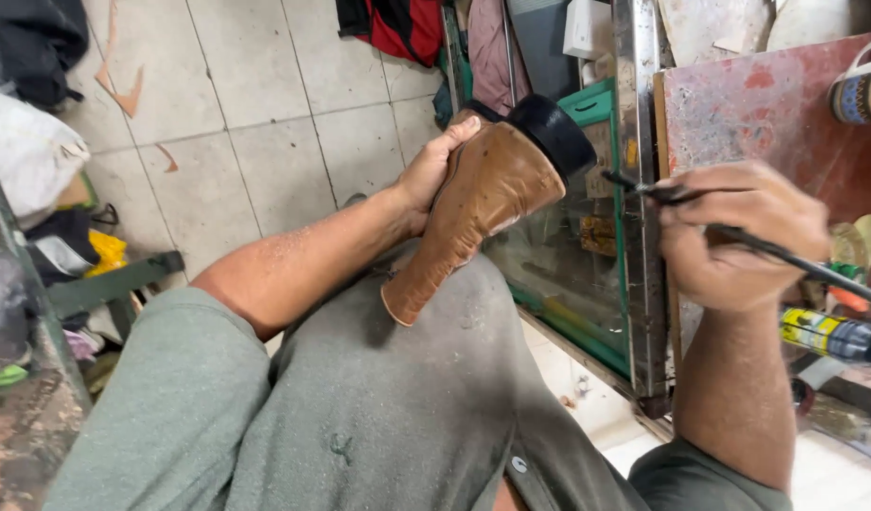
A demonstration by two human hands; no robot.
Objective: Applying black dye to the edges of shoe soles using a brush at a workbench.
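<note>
Left hand (438,163) wrapped around a brown leather boot (473,213), gripping it at the upper near the black heel (552,131). Boot shaft rests on the person's knee, heel end raised toward the right hand. Right hand (733,237) closed on a thin black brush (766,248), its tip just short of the heel edge.

Handling, as judged: the leather looks soft and creased, likely to fold if held by the shaft alone; the heel block looks stiff and is the firm end. Light enough for one hand. Best hold is where the left hand has it, with the knee as a rest.

Beyond the right hand: a worn red desk (766,104), a spray can (833,336) lying under the wrist. Between the hands and below: a green-framed glass case (572,274) and a metal post (639,142), close to the brush path. Tiled floor (265,114) past the left hand, with bags and clutter.
</note>
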